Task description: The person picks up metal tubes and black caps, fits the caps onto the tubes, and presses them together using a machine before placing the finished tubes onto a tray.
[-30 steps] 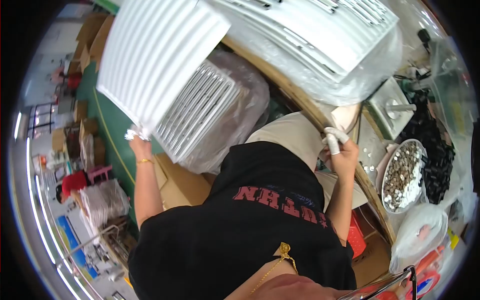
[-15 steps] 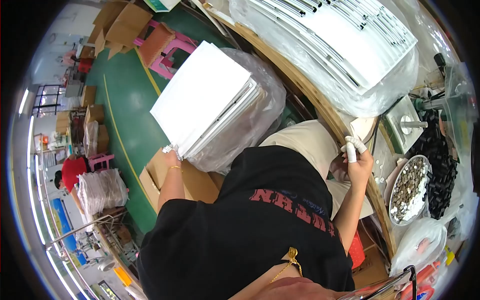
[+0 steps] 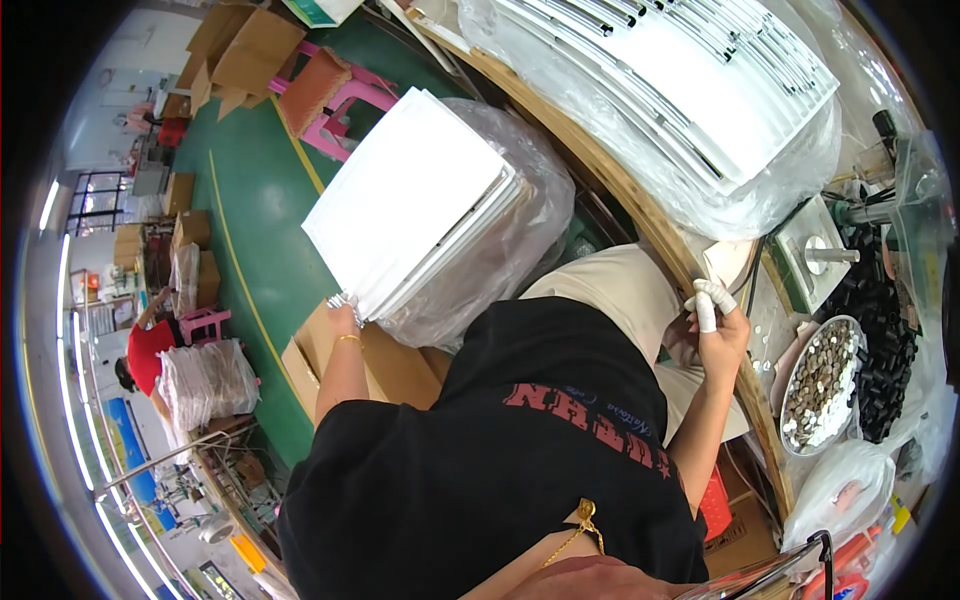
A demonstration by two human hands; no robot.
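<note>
My left hand (image 3: 344, 314), its fingertips wrapped in white, is closed at the near left corner of the top white panel (image 3: 410, 195). That panel lies on a stack of similar panels, partly wrapped in clear plastic (image 3: 540, 190). My right hand (image 3: 716, 322) is raised over my lap beside the wooden table edge (image 3: 660, 225). White wraps cover its thumb and some fingers, and the fingertips are pressed together. Whatever lies between them, if anything, is hidden.
White panels with metal rods (image 3: 700, 70) lie on the table. To the right are a metal fixture (image 3: 815, 250), a bowl of small round pieces (image 3: 823, 385) and black parts (image 3: 880, 370). A cardboard box (image 3: 390, 365) and pink stool (image 3: 350, 100) stand left. A person in red (image 3: 146, 355) works farther away.
The top panel has shifted slightly right and toward me, covering more of the stack's edge. Both hands keep nearly the same pose. The person in red has moved an arm up.
</note>
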